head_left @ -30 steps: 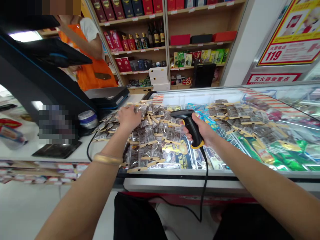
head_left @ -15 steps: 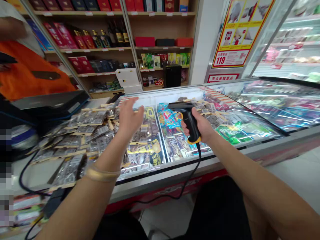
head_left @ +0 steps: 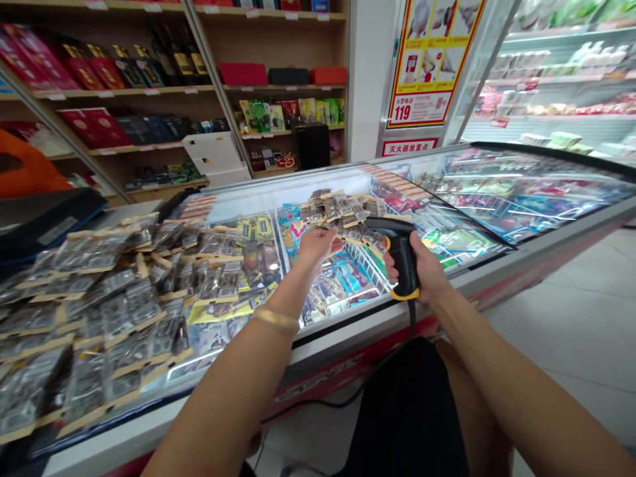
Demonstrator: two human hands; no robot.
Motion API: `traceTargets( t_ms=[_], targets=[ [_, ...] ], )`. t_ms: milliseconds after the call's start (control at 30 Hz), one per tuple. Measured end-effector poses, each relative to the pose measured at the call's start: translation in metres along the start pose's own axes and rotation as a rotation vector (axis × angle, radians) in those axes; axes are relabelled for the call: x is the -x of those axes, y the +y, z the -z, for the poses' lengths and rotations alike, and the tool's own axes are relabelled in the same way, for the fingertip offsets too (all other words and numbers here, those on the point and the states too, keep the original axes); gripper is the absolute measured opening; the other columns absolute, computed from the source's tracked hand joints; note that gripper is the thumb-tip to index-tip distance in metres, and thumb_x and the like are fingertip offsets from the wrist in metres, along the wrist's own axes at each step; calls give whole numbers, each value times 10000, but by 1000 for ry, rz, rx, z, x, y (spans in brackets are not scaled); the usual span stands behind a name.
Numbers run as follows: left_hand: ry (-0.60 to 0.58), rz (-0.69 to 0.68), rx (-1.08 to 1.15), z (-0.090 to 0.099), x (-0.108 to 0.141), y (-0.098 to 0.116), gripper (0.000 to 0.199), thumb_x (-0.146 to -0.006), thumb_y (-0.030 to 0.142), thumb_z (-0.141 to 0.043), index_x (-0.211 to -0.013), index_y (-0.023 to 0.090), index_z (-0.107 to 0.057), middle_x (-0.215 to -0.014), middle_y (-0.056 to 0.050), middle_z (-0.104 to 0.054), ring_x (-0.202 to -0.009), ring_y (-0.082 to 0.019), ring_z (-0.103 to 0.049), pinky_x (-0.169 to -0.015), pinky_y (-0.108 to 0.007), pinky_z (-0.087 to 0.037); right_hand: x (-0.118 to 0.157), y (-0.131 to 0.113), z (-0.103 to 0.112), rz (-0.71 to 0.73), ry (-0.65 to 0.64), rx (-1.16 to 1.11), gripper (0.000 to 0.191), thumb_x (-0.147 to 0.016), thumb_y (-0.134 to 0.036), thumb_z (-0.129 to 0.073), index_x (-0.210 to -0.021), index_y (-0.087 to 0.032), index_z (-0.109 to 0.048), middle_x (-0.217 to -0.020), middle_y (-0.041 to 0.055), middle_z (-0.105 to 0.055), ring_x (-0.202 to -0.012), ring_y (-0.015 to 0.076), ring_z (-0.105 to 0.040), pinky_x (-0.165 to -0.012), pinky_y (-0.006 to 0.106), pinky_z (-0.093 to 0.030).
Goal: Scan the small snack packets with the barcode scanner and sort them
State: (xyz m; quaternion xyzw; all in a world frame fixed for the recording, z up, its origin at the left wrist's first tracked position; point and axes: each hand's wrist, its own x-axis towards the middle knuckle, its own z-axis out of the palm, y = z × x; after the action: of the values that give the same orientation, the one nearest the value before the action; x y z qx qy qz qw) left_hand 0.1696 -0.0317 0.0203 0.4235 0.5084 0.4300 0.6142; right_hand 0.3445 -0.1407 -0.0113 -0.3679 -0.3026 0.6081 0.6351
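My right hand (head_left: 422, 268) grips a black and yellow barcode scanner (head_left: 403, 255) by its handle, its head pointing left. Its cable drops below the handle. My left hand (head_left: 318, 248), with a gold bangle on the wrist, is at the near edge of a small pile of clear packets with tan card strips (head_left: 332, 207). Thumb and fingers are drawn together, and anything between them cannot be made out. A larger heap of the same packets (head_left: 124, 298) spreads over the left part of the glass-topped freezer (head_left: 238, 195).
Under the glass lie colourful bags (head_left: 350, 275) and white wire baskets (head_left: 370, 265). Shelves with boxes and bottles (head_left: 163, 126) stand behind. An orange garment (head_left: 30, 165) shows at far left above a black device (head_left: 54, 215). The scanner's cable (head_left: 318, 403) loops beneath the freezer's front edge.
My left hand has moved from above the left side of the freezer to the right pile, its spread fingers now drawn together. The view has swung, and my right hand still holds the scanner.
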Motion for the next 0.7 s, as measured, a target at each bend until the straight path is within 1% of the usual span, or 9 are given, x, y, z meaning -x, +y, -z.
traceTargets(
  t_ms=[67,167,267,400,467,533,633,700],
  targets=[
    [27,5,-9,-3,-3,0,213,-867,111,-696,-676,134,-604,-615,-48,-665,-710,-176,-752,-856,-353,-633,0,1,-2,-31,-15,13,571,-738,-715,-750,-895,-177,-637,-627,-14,-575,-455,101,-493,-408,224,-439],
    [22,38,-30,-3,-3,3,159,-839,18,-657,-736,131,-615,-593,-21,-648,-627,-140,-721,-793,-312,-641,1,3,-2,-40,-38,21,621,-701,-727,-776,-946,-169,-660,-635,-16,-582,-452,99,-494,-406,226,-441],
    [-50,116,-27,5,1,7,132,-801,24,-672,-781,141,-616,-577,-12,-632,-604,-133,-703,-746,-283,-646,3,2,0,0,-58,11,636,-703,-723,-781,-983,-163,-670,-636,-21,-568,-458,93,-484,-415,220,-435],
    [-179,248,65,19,8,13,170,-773,-19,-552,-780,150,-574,-604,-30,-633,-583,-114,-672,-658,-224,-635,6,-1,1,58,-88,12,563,-768,-713,-730,-921,-178,-649,-642,-16,-555,-470,93,-470,-430,222,-434],
    [-234,305,113,22,12,15,202,-761,-38,-492,-782,154,-552,-606,-30,-630,-540,-98,-643,-581,-184,-607,7,-2,1,81,-86,23,542,-793,-710,-706,-909,-185,-645,-650,-15,-547,-479,98,-470,-433,225,-441],
    [-281,331,160,22,14,15,199,-779,-28,-467,-780,157,-539,-593,-24,-617,-486,-82,-603,-511,-150,-563,7,-2,1,93,-83,29,542,-787,-713,-710,-906,-187,-649,-652,-17,-540,-485,99,-471,-435,224,-448],
    [-357,328,174,20,14,14,180,-851,17,-466,-758,148,-546,-557,-23,-583,-434,-64,-542,-435,-113,-480,7,-2,1,99,-92,20,558,-763,-720,-729,-900,-185,-653,-654,-15,-540,-488,95,-468,-436,218,-451],
    [-361,311,117,19,13,12,214,-881,30,-480,-712,146,-543,-518,-12,-543,-416,-54,-515,-403,-98,-415,8,-1,2,104,-97,8,559,-759,-719,-730,-901,-185,-652,-658,-11,-539,-489,97,-464,-430,220,-443]
  ],
)
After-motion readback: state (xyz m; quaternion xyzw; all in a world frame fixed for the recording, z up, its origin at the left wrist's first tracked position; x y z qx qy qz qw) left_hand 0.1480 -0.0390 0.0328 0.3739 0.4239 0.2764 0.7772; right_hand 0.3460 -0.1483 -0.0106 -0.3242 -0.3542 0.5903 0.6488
